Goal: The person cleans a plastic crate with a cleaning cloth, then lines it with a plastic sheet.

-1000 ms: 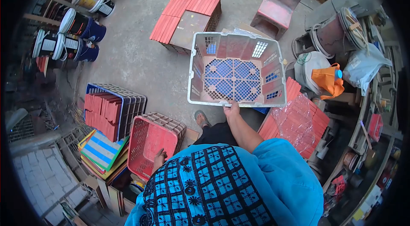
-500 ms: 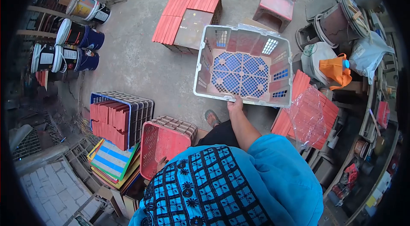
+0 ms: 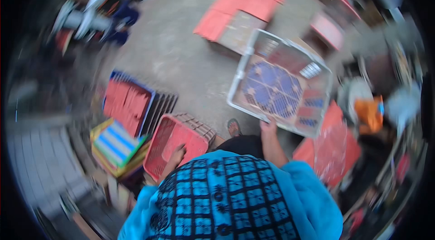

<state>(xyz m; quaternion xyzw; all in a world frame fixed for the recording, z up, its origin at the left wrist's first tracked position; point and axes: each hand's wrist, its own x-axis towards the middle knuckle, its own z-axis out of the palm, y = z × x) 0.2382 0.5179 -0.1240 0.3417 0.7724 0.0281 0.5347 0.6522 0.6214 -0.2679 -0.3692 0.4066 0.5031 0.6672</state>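
Observation:
A large grey-white plastic crate [image 3: 238, 83] with a blue mesh bottom is tilted toward me on the right. My right hand [image 3: 268, 127] grips its near rim, thumb on the inner side. My left hand [image 3: 178, 154] holds nothing and hangs in front of the red plastic basket [image 3: 156, 138], its fingers loosely apart though blurred. That basket lies on its side with its opening facing me. Beside it, a blue crate [image 3: 147, 113], also tipped over, is filled with red-painted slats [image 3: 124, 106].
Red slats [image 3: 222, 11] cover part of a low platform ahead. More red slats [image 3: 331, 151] lie under clear plastic on the right. A red chair [image 3: 328, 29], an orange bag [image 3: 368, 115] and striped boards [image 3: 115, 142] are around me. Paint buckets [image 3: 93, 22] stand at the left.
My view has shifted and blurred, and the scene sits further right. My left hand has come out from beside my body, over the red basket. The right hand still grips the crate.

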